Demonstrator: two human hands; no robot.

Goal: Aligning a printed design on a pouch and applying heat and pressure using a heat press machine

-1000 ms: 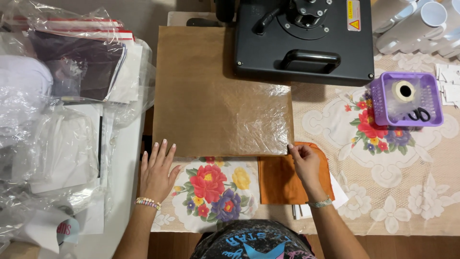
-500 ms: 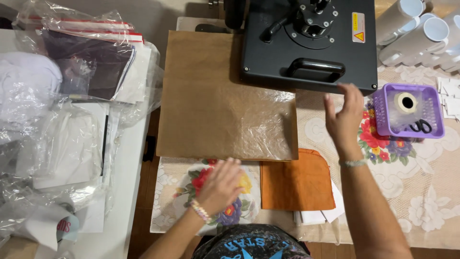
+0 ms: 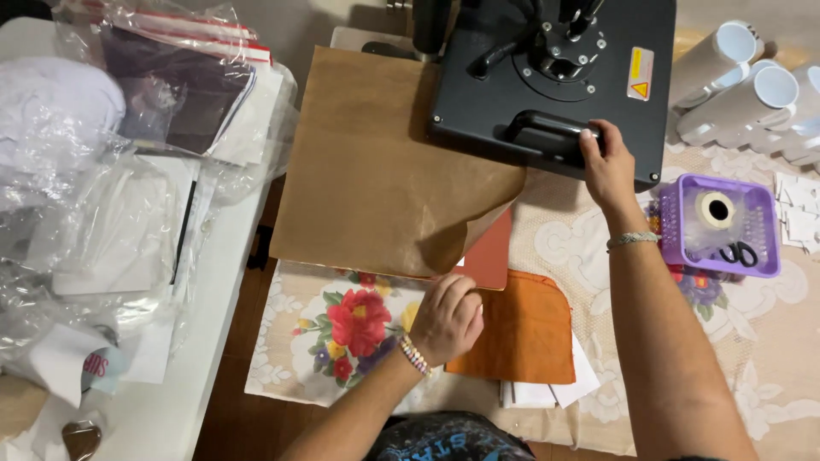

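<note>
The heat press [image 3: 555, 81] fills the upper middle of the frame: a flat, black, boxy top plate with a round hub and knob on its upper face, a small warning sticker near its right edge, and a thick black handle [image 3: 547, 137] set along its near edge. The right hand [image 3: 608, 166] is wrapped around the right end of that handle, fingers curled over the bar, a thin bracelet at the wrist.

Under the press and spreading to the left lies a large brown paper sheet [image 3: 367, 171], matte and slightly creased. Its lower right corner is lifted and curled, showing a rust-red pad [image 3: 491, 256] beneath. The left hand [image 3: 448, 318] is loosely closed at that corner, its fingertips at the edge of the sheet; whether it pinches the paper I cannot tell. A beaded bracelet sits on that wrist.

Just right of the left hand, an orange cloth [image 3: 525, 329] lies flat over some white papers [image 3: 547, 393]. Left of the hand is a floral cloth [image 3: 333, 333] with red flowers on a pale ground.

At the right of the frame, a purple basket [image 3: 764, 256] holds a tape roll and scissors. Above it, in the upper right corner, white mugs [image 3: 743, 85] lie on their sides. The left side of the frame is piled with clear plastic bags [image 3: 102, 188] of white and dark items.
</note>
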